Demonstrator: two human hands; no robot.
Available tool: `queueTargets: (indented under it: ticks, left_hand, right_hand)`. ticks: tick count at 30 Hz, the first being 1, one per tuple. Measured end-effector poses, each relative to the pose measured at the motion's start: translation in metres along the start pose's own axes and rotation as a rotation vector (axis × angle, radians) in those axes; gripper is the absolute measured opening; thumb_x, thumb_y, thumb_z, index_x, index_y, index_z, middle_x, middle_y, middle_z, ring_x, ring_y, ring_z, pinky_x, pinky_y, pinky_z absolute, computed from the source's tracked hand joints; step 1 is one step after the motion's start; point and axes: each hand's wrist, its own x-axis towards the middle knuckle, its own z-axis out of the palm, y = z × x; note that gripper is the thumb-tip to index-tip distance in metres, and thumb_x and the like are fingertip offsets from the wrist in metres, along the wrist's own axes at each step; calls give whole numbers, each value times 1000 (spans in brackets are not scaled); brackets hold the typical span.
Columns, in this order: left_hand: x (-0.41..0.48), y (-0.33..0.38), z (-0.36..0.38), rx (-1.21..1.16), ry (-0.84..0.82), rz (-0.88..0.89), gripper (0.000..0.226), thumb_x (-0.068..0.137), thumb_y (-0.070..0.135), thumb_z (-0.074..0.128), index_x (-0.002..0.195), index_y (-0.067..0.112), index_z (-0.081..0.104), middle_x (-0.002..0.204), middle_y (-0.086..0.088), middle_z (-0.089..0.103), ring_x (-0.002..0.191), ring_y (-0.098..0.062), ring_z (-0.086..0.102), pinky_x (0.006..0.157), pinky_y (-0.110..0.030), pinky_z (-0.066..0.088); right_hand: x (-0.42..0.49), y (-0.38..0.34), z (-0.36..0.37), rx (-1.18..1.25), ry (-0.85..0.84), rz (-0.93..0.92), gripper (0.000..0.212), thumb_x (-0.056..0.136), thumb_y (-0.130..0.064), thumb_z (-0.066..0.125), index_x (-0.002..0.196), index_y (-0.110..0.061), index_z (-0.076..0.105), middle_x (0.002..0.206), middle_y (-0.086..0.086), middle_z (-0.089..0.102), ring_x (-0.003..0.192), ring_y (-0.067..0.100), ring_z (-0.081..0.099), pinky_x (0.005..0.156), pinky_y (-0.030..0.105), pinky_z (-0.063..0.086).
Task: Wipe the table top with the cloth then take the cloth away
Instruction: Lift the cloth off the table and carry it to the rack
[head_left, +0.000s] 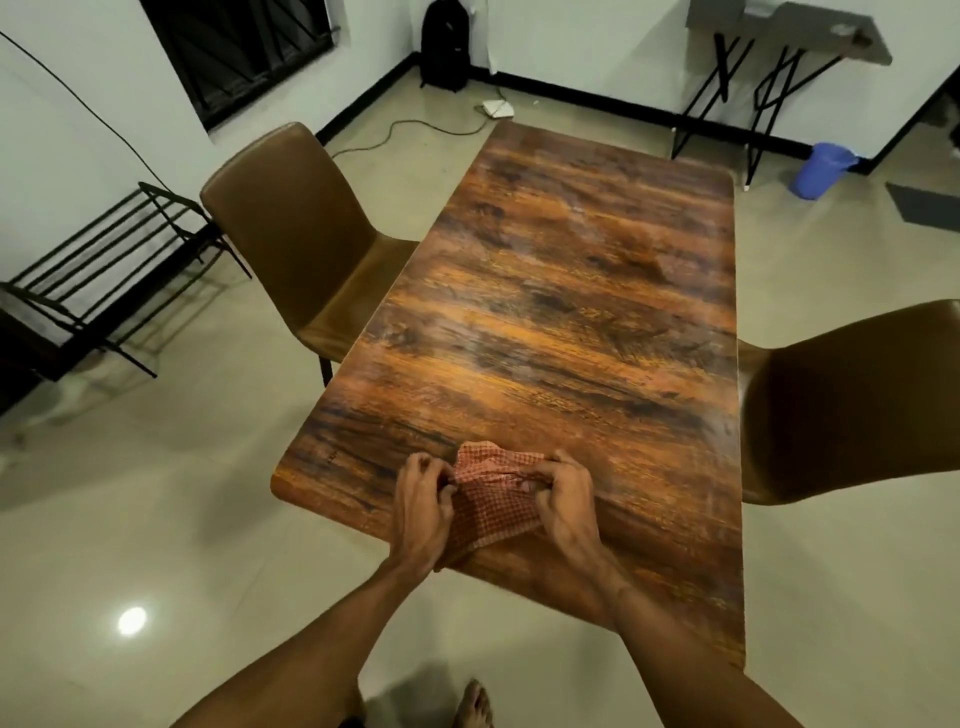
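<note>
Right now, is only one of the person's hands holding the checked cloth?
No, the left hand and the right hand each grip a side of the cloth at the table's near end.

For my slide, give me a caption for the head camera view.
Both hands, left hand and right hand, bunch a checked cloth at the wooden table's near edge.

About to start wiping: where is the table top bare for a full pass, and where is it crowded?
Bare: the whole table top beyond the cloth, between the two chairs. Crowded: only the near edge, where left hand and right hand grip the cloth.
</note>
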Motion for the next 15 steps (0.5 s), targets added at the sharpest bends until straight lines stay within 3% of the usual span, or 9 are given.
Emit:
queueTargets:
  ticks: [2,4,5,8,12,14,15]
  left_hand:
    - [10,-6,-32,-71,48,-15,11,94,14,61,103,20,60,114,0,61,107,-21,56,89,-33,45]
    - [22,-15,-67,-143,87,-53,12,97,20,58,109,22,58,109,3,66,103,-19,61,87,-35,49]
    - [29,-20,-84,-168,104,-77,17,99,24,56,116,23,58,112,5,66,105,-16,61,90,-33,48]
    - [53,-39,-146,-282,155,-108,27,99,26,57,126,21,58,115,11,62,106,-10,57,93,-30,48]
    - [81,-85,-241,-385,225,-126,11,90,12,69,97,18,63,90,0,70,84,-20,69,69,-35,61]
    - [93,-113,-284,-439,262,-157,14,85,4,74,91,14,66,86,-1,70,77,-17,68,65,-27,59]
    - [97,-128,-303,-461,280,-173,16,82,0,76,89,12,68,85,-2,70,75,-15,66,63,-20,56]
  right_hand:
    - [9,-31,4,70,29,-28,29,78,6,74,97,-14,83,103,3,73,101,14,63,89,26,49]
    - [19,-68,10,125,57,-92,21,77,3,79,82,-17,82,81,-9,64,75,6,56,66,29,45]
    - [25,-87,14,150,62,-117,20,76,2,79,77,-18,80,76,-9,62,72,7,55,62,32,45]
    - [48,-148,28,198,45,-190,16,74,0,83,82,-14,82,79,-2,69,76,14,62,68,29,49]
    - [79,-242,66,236,-17,-227,17,73,-3,84,86,-13,84,83,0,77,81,19,70,74,25,52]
    - [95,-286,92,251,-67,-224,16,76,-3,83,87,-14,84,87,0,77,86,19,70,82,20,51]
    - [102,-307,106,256,-105,-218,15,78,-2,82,88,-13,83,89,2,77,90,21,70,86,25,53]
